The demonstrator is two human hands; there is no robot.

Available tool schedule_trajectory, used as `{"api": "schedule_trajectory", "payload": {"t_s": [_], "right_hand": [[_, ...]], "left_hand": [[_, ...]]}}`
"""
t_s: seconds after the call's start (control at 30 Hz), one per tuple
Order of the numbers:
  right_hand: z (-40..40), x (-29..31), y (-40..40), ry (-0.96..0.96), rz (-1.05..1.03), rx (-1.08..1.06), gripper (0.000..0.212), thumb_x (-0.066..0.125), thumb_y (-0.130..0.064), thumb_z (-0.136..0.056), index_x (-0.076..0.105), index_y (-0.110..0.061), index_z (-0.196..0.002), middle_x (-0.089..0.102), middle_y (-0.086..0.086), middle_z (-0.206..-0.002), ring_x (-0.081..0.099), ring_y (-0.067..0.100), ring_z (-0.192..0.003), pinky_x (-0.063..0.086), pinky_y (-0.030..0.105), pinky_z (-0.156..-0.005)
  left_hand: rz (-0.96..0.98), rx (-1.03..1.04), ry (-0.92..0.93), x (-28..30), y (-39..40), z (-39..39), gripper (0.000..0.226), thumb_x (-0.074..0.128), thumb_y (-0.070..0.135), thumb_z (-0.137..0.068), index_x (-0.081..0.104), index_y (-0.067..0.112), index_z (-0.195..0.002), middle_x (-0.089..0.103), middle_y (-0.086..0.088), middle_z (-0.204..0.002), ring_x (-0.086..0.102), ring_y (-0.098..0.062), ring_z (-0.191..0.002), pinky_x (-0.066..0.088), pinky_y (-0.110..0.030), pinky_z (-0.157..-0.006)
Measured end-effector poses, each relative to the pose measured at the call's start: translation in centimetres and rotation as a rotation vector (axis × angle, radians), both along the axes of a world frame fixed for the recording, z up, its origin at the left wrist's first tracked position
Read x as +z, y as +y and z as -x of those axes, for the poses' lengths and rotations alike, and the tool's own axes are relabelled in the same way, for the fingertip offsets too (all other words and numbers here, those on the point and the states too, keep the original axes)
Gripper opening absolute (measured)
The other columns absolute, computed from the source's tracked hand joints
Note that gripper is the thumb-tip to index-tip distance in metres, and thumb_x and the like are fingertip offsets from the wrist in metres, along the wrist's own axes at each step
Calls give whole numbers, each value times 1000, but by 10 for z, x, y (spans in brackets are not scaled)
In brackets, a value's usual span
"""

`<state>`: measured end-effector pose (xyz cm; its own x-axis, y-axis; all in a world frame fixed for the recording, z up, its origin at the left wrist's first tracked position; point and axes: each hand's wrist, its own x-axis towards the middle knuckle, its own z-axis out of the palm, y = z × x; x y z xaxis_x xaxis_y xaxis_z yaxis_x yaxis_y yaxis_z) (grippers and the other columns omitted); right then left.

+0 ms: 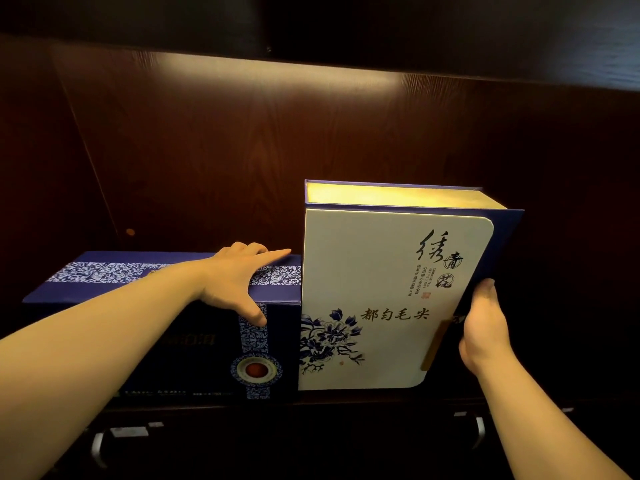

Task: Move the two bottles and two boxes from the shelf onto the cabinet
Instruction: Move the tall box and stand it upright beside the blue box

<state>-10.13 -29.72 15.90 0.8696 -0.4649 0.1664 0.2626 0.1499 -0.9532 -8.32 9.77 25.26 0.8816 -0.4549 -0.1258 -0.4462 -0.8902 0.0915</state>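
A: What is hard to make out from where you stand?

B: Most of the shelf (346, 398). Its back panel is lit only near the top, and the sides fall into dark. Below its front edge you see metal handles (98, 448), but the surface they belong to is too dark to read. No bottles show anywhere in your view.

A: And the boxes?

B: Two, side by side and touching. The dark box (156, 327) lies long and low on the left, navy with a blue-and-white patterned band and a round red emblem on its front. Its left end fades into shadow and the gold lettering on its face is too dim to read. The white box (381, 299) stands upright on the right, taller, with a blue flower, black Chinese characters and a navy spine. Both are closed, so you cannot tell what is in them.

A: What are your hands doing?

B: Your left hand (239, 278) lies spread over the dark box's top right corner, fingers flat on the lid, thumb hooked down the front face. Your right hand (483, 327) clasps the white box's right edge, thumb on the front, fingers wrapped behind and hidden. Both boxes rest on the shelf.
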Motion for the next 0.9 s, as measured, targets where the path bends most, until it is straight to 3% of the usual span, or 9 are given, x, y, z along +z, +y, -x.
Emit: {"api": "schedule_trajectory", "payload": {"t_s": [0.23, 0.3, 0.37, 0.43, 0.53, 0.63, 0.73, 0.9], "right_hand": [[-1, -2, 0, 1, 3, -3, 26, 25, -48, -108, 51, -53, -108, 61, -51, -86, 54, -32, -83, 35, 13, -79], [-1, -4, -3, 16, 11, -3, 28, 27, -52, -106, 54, -52, -113, 65, -46, -97, 57, -27, -93, 37, 17, -86], [1, -8, -7, 51, 7, 19, 43, 30, -58, -102, 54, -43, -134, 65, -25, -127, 55, -6, -120, 38, 29, -103], [4, -14, -10, 82, -10, 55, 60, 31, -62, -99, 45, -31, -149, 56, -4, -146, 48, 14, -135, 35, 42, -114], [9, -21, -11, 126, -11, 79, 63, 30, -62, -101, 36, -29, -155, 46, -3, -154, 39, 16, -142, 29, 41, -116], [12, -27, -10, 159, 8, 86, 62, 27, -59, -104, 27, -29, -158, 36, -9, -154, 28, 11, -142, 24, 34, -112], [14, -29, -8, 159, 22, 81, 58, 26, -57, -105, 27, -32, -157, 38, -12, -147, 29, 6, -135, 25, 32, -109], [14, -29, -8, 161, 28, 82, 57, 26, -57, -104, 32, -32, -155, 42, -9, -148, 31, 12, -141, 23, 40, -117]], "left_hand": [[-11, 5, 11, 0, 0, 1, 131, 75, 74, -56, -5, 44, -155, 25, -3, -155, 26, -27, -133, 24, -48, -111], [-14, 10, 26, 1, -5, 0, 137, 74, 80, -55, -12, 41, -154, 17, -2, -163, 19, -29, -143, 16, -56, -116], [145, 27, 37, 4, -18, 2, 140, 75, 81, -53, -14, 42, -154, 9, 1, -167, 10, -28, -150, 9, -61, -118], [430, 25, 61, 7, -36, 3, 136, 82, 74, -54, -6, 46, -154, 18, 6, -166, 17, -24, -149, 19, -56, -118], [689, 36, 85, 8, -57, 4, 123, 88, 59, -60, 10, 41, -153, 42, 17, -151, 43, -8, -132, 37, -42, -111], [737, 83, 96, 4, -60, 3, 115, 90, 51, -62, 20, 36, -151, 51, 15, -142, 53, -6, -122, 43, -38, -105], [746, 72, 110, 3, -59, 4, 112, 91, 49, -61, 23, 34, -150, 55, 18, -136, 54, 1, -117, 44, -34, -102], [758, 68, 109, 5, -61, 5, 111, 91, 45, -63, 24, 32, -150, 56, 15, -137, 55, -3, -120, 44, -36, -104]]}}
